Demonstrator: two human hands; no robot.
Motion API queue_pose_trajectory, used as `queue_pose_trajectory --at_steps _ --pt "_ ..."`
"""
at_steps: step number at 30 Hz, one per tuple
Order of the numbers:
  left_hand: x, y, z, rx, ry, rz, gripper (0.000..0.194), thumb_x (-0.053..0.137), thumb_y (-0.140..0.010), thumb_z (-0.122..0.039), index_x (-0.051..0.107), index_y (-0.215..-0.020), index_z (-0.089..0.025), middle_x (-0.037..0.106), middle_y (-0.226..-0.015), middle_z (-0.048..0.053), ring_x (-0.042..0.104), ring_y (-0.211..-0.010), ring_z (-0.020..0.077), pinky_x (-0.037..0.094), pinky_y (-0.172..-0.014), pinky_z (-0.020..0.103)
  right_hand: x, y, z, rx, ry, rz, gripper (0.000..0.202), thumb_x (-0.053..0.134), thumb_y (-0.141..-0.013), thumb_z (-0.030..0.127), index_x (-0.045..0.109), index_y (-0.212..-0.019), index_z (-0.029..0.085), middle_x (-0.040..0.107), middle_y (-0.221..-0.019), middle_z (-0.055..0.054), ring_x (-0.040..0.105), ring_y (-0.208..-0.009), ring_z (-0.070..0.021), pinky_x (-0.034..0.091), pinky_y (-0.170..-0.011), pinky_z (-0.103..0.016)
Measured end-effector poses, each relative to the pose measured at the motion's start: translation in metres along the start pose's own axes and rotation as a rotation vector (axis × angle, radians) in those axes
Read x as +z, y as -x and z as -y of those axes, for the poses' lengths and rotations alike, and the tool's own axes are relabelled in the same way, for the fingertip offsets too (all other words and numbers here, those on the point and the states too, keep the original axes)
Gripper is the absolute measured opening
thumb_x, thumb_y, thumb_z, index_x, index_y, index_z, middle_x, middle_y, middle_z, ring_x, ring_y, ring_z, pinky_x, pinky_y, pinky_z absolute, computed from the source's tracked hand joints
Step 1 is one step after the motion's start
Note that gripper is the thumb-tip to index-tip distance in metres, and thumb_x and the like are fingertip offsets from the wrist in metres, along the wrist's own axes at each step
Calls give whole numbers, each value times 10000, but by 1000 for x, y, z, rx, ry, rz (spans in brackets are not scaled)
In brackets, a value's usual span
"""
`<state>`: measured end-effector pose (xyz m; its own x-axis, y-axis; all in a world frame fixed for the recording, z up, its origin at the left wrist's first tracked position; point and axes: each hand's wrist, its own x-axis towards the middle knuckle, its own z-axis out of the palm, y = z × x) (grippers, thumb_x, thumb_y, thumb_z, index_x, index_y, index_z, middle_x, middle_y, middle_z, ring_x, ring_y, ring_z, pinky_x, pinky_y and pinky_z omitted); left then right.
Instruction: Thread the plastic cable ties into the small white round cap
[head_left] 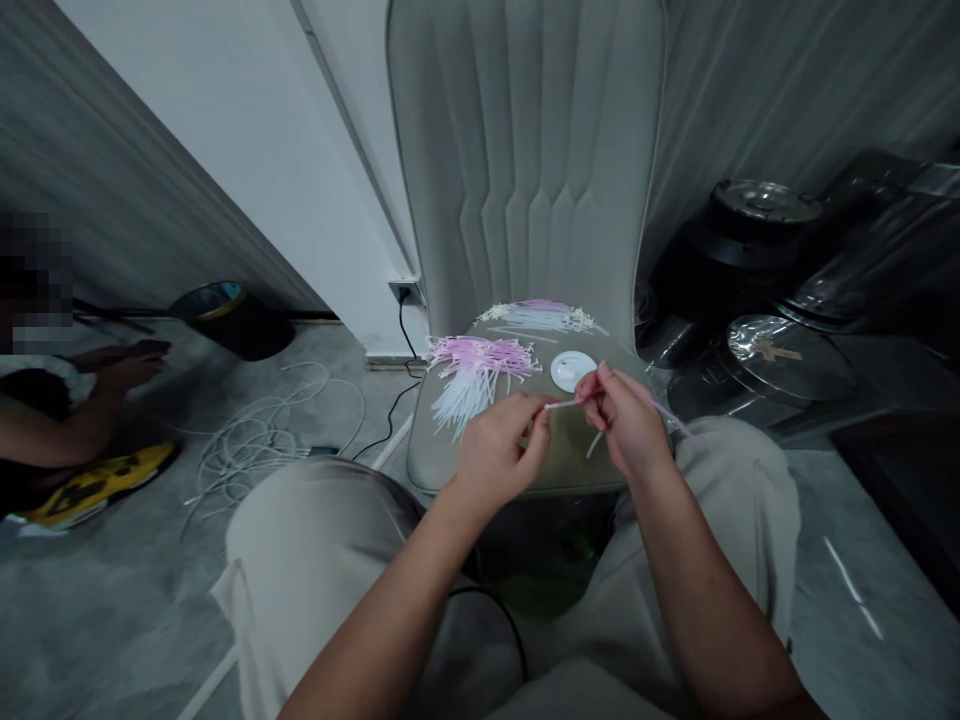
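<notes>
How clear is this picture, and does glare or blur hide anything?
Head view: dim, cool light; glare on the shiny plastic at right; wall panels smeared upper right; pixelated block far left; left hand and right hand readable, but fine detail on the thin strip between them is soft.

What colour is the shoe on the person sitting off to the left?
Yellow with black markings; it shows best in the head view.
</notes>
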<state>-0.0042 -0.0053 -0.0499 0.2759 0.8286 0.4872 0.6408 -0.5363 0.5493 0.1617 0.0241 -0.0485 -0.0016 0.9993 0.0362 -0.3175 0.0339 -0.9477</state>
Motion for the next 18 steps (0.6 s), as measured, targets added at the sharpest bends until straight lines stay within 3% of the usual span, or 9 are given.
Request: queue_pose_trajectory --at_steps 5,8,13,15,18 --pt "3 2 19 -134 -141 210 253 444 -917 -241 642 -1072 -214 664 -938 42 621 -808 171 464 -708 297 -24 -4 -15 237 14 30 420 579 -844 485 498 -577 170 493 -549 24 325 -410 -54 147 -426 -244" --pt "12 -1 34 -198 -91 265 257 440 -906 -213 659 -1039 -194 676 -943 57 623 -838 181 475 -737 306 -38 -9 -24 297 73 103 474 572 -823 549 483 -557 168 525 -571 9 370 -462 -64 214 -454 -228" --pt "34 -24 44 -201 296 318 268 454 -919 -272 661 -1071 -196 677 -974 53 606 -875 173 474 -779 312 -38 -29 -34 303 240 171 515 544 -808 607 518 -547 164 538 -549 6 435 -496 -84 282 -495 -231" --pt "44 -34 47 -300 526 317 269 485 -915 -321 656 -1074 -186 681 -1021 59 611 -917 170 473 -824 315 -32 -40 -37 296 308 194 494 534 -815 603 559 -599 160 514 -532 24 431 -479 -83 280 -491 -230" --pt "56 -42 53 -566 831 333 339 536 -893 -360 599 -1169 -174 671 -1082 81 632 -922 166 484 -775 288 -27 -54 -41 246 329 183 454 544 -806 606 587 -701 166 503 -560 47 415 -461 -76 282 -483 -228"
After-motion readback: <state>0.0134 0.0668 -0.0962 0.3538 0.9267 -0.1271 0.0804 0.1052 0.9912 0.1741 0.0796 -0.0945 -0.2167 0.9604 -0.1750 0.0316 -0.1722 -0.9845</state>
